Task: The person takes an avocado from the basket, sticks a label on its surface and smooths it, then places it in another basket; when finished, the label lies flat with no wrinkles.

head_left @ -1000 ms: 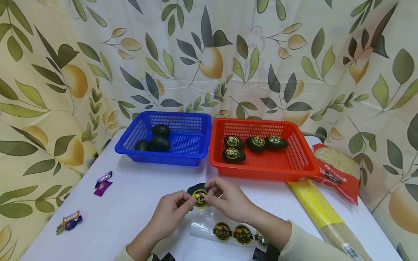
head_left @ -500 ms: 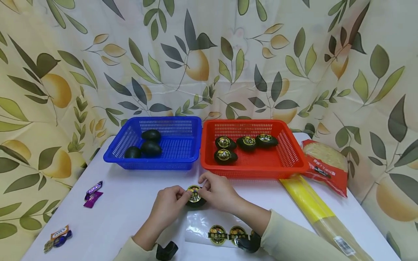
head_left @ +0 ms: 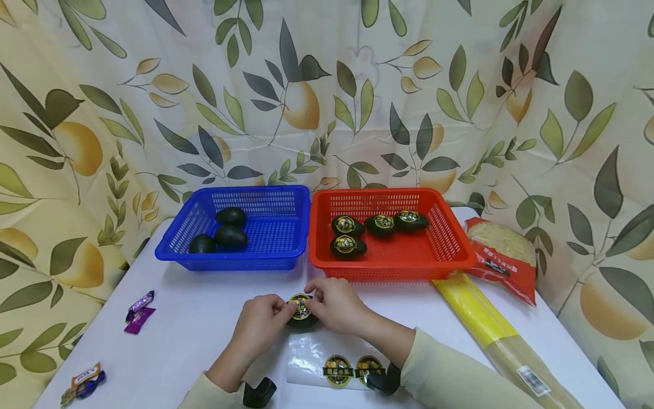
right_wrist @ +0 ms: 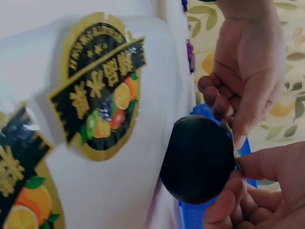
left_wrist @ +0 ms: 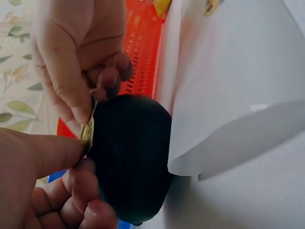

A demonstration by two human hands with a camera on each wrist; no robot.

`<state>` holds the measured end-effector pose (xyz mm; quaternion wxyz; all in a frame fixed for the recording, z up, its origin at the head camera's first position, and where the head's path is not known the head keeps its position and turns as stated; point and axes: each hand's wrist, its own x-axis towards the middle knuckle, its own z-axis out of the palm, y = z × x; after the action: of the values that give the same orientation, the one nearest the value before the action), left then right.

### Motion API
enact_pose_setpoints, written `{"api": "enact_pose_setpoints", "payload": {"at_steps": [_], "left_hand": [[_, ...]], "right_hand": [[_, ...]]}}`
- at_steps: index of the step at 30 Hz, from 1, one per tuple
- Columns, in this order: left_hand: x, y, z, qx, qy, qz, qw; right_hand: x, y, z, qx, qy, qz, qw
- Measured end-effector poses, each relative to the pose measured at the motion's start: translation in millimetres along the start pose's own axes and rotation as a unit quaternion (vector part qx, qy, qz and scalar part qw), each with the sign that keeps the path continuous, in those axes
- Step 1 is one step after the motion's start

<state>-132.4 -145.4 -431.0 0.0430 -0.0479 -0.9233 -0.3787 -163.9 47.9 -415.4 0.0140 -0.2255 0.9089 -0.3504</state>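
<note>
A dark green avocado (head_left: 302,325) sits on the white table with a round black-and-gold sticker (head_left: 301,307) over its upper side. My left hand (head_left: 261,319) pinches the sticker's left edge between thumb and forefinger. On the other side, my right hand (head_left: 339,304) pinches the right edge, its thumb close to the left one. Both wrist views show the sticker edge-on against the avocado (left_wrist: 131,157), with other fingers curled near the fruit. Just in front lies a clear sheet (head_left: 306,360) bearing more such stickers (right_wrist: 102,88).
Behind stand a blue basket (head_left: 276,264) with three plain avocados and a red basket (head_left: 409,267) with several stickered ones. A red food bag (head_left: 503,255) and a long yellow packet (head_left: 475,312) lie right. Wrapped candies (head_left: 139,321) lie left.
The hands have brought the sticker down onto the avocado, and more of the fruit shows below it. The head view has shifted, moving the scene left. The baskets' contents are unchanged.
</note>
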Motion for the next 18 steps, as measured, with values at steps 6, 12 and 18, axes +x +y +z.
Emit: {"api": "enact_pose_setpoints", "payload": {"at_steps": [6,12,18], "left_hand": [[5.9,-9.2,-1.6,-0.023,-0.029,-0.040,0.9985],[9.1,-23.4,-1.5,-0.100,-0.049,-0.103,0.9885],[7.7,-25.3,2.5,-0.179,-0.050,-0.116,0.9757]], "right_hand": [[4.6,8.1,-3.8,0.040,-0.023,0.017,0.999],[5.9,18.7,-4.4,0.131,-0.042,0.051,0.989],[4.7,24.4,-2.3,0.217,-0.052,0.100,0.970]]}}
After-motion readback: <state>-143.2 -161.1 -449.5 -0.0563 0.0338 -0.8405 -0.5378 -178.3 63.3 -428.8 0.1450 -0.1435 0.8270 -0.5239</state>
